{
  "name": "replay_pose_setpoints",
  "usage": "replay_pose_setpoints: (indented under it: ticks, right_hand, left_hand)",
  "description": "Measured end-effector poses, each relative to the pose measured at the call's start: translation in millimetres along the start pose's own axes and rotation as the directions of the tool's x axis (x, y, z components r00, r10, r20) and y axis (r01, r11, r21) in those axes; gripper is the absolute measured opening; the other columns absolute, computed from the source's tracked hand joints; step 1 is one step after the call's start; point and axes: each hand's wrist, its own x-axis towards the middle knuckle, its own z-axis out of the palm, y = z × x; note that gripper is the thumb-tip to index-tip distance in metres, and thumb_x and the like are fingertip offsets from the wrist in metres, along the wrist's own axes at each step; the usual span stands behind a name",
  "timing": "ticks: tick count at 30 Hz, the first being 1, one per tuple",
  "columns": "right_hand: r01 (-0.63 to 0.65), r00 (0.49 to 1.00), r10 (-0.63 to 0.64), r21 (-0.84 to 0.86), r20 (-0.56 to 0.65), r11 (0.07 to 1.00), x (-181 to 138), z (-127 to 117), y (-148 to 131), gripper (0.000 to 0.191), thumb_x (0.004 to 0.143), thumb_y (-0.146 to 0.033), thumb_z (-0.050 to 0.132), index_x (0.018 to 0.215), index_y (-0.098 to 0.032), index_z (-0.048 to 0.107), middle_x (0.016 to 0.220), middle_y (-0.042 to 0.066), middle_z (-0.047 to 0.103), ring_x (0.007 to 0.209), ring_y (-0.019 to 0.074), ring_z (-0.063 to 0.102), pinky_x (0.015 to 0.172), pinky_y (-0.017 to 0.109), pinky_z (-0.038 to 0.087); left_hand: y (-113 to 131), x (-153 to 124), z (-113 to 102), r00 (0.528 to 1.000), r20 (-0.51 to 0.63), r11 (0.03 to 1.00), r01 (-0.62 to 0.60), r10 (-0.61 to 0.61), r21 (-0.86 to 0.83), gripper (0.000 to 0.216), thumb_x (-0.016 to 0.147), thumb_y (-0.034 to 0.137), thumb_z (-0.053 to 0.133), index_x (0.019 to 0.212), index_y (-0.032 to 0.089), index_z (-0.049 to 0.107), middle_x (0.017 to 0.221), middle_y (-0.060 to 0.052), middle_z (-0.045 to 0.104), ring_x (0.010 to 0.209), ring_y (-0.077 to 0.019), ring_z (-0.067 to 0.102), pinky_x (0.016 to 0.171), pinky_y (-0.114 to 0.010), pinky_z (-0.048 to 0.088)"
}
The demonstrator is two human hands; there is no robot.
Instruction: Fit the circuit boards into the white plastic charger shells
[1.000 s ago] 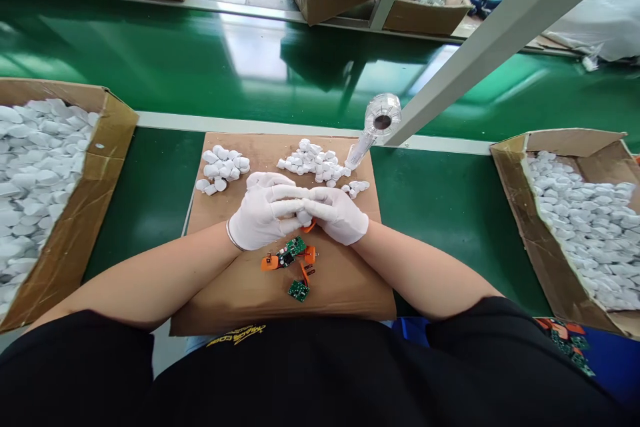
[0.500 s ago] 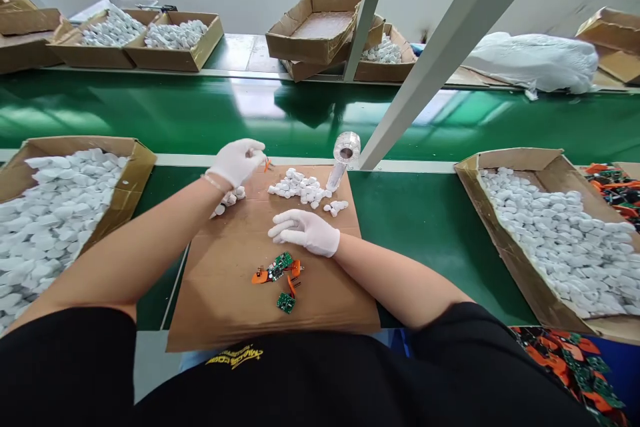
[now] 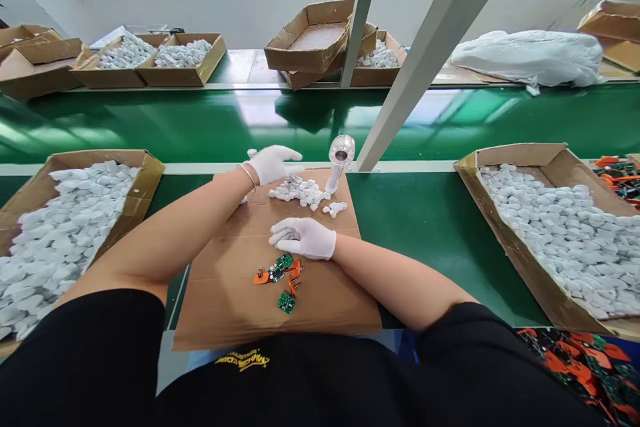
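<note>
The fingers of the left hand [image 3: 274, 165] are apart, thumb away from the rest, slightly blurred and reaching over the far edge of the cardboard sheet [image 3: 220, 313]; nothing shows between them. The fingers of the right hand [image 3: 304, 239] are loosely curled with a gap at the thumb, low over the middle of the sheet; whether anything lies under the palm cannot be told. Just beyond the right hand is a heap of white pieces [image 3: 300, 193], near the left fingertips, with a small cluster [image 3: 335, 209] set apart to its right. The left wrist and forearm stand in front of more white pieces, so only a sliver shows past them, while one loose white piece [image 3: 252, 153] sits just behind that wrist. Nearer the body, a green circuit board [image 3: 281, 265] and a second, smaller board [image 3: 287, 303] lie on the sheet among orange parts [image 3: 261, 277]. A clear, round-headed object [image 3: 333, 180] stands at the right end of the heap, a slanted grey post [image 3: 420, 57] rising just beside it. Farther out on the green worktop [image 3: 415, 213], a left carton [image 3: 143, 190] and a right carton [image 3: 493, 233] of white pieces flank the sheet. Past the glossy green strip [image 3: 200, 123] are more cartons and a white plastic bag [image 3: 530, 57].
</note>
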Motion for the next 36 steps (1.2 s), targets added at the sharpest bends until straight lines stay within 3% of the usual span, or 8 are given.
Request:
replay_pose_setpoints:
  ticks: [2,4,8,14,18,21,25,36]
  right_hand:
    - [-0.013,1.0,0.013,0.015,-0.002,1.0,-0.6,0.0,-2.8,0.054,0.071,-0.044,0.082,0.112,-0.016,0.061,0.106,0.015,0.075,0.103,0.023,0.071,0.099,0.045,0.054]
    - [-0.029,1.0,0.029,0.037,-0.006,0.999,-1.4,0.4,-5.7,0.052,0.07,-0.042,0.082,0.11,-0.017,0.061,0.105,0.014,0.075,0.102,0.0226,0.071,0.099,0.045,0.054]
    - [-0.042,0.999,0.043,0.066,-0.012,0.997,-1.8,1.2,-8.9,0.048,0.071,-0.035,0.082,0.11,-0.016,0.059,0.106,0.014,0.075,0.101,0.022,0.071,0.099,0.046,0.054]
    - [0.005,0.97,0.007,0.049,-0.243,0.999,5.6,-5.9,-18.8,0.054,0.072,-0.026,0.076,0.122,-0.016,0.058,0.138,0.017,0.059,0.096,0.0217,0.071,0.094,0.045,0.057]
    - [0.028,0.987,0.005,0.201,-0.162,0.979,10.6,-10.8,-25.7,0.051,0.074,-0.026,0.074,0.123,-0.02,0.061,0.135,0.011,0.062,0.096,0.0198,0.071,0.086,0.036,0.061]
    - [0.02,0.987,0.016,0.228,-0.157,0.974,10.7,-10.7,-23.8,0.05,0.072,-0.026,0.076,0.12,-0.019,0.063,0.137,0.011,0.06,0.095,0.0187,0.071,0.085,0.034,0.061]
    - [-0.021,0.96,0.088,0.244,-0.264,0.969,8.5,-9.1,-19.2,0.054,0.07,-0.027,0.079,0.12,-0.017,0.059,0.143,0.016,0.054,0.091,0.0186,0.072,0.086,0.038,0.061]
    - [-0.032,0.953,0.13,0.336,-0.274,0.941,6.4,-9.3,-21.9,0.048,0.072,-0.026,0.08,0.116,-0.018,0.061,0.142,0.013,0.055,0.092,0.0185,0.073,0.085,0.036,0.062]
  left_hand:
    - [25.4,-6.4,-0.9,0.971,0.236,0.989,-0.012,-0.025,0.151,0.04,0.075,0.05,0.07,0.104,0.024,0.076,0.101,-0.005,0.075,0.096,-0.025,0.067,0.084,-0.03,0.05]
    - [43.1,-11.2,-1.5,0.956,0.284,0.975,0.011,-0.075,0.22,0.026,0.073,0.042,0.07,0.086,0.02,0.078,0.086,-0.008,0.074,0.089,-0.0277,0.068,0.078,-0.032,0.049]
    - [51.7,-27.4,-1.6,0.968,0.226,0.974,0.055,-0.106,0.22,0.016,0.074,0.029,0.066,0.073,0.016,0.075,0.079,-0.012,0.071,0.077,-0.0276,0.067,0.071,-0.034,0.046]
    - [35.0,-71.4,6.5,0.988,0.087,0.989,0.123,-0.13,0.083,0.019,0.081,0.03,0.057,0.083,0.017,0.071,0.081,-0.008,0.07,0.077,-0.0241,0.064,0.074,-0.033,0.048]
    - [25.3,-85.1,22.8,0.992,0.004,0.991,0.129,-0.129,-0.045,0.02,0.082,0.024,0.052,0.086,0.019,0.07,0.09,-0.006,0.072,0.086,-0.0222,0.064,0.08,-0.032,0.049]
    - [18.1,-82.6,34.0,0.985,-0.034,0.975,0.164,-0.17,-0.147,0.018,0.08,0.033,0.058,0.078,0.018,0.07,0.085,-0.005,0.072,0.078,-0.0203,0.064,0.074,-0.031,0.049]
    - [7.1,-76.5,38.6,0.972,-0.032,0.939,0.216,-0.233,-0.268,0.02,0.074,0.038,0.067,0.072,0.018,0.067,0.079,-0.003,0.072,0.073,-0.0185,0.064,0.071,-0.029,0.051]
    - [-3.4,-91.6,19.7,0.964,0.057,0.838,0.255,-0.26,-0.483,0.017,0.067,0.029,0.065,0.079,0.018,0.072,0.084,-0.006,0.075,0.086,-0.0277,0.068,0.086,-0.037,0.053]
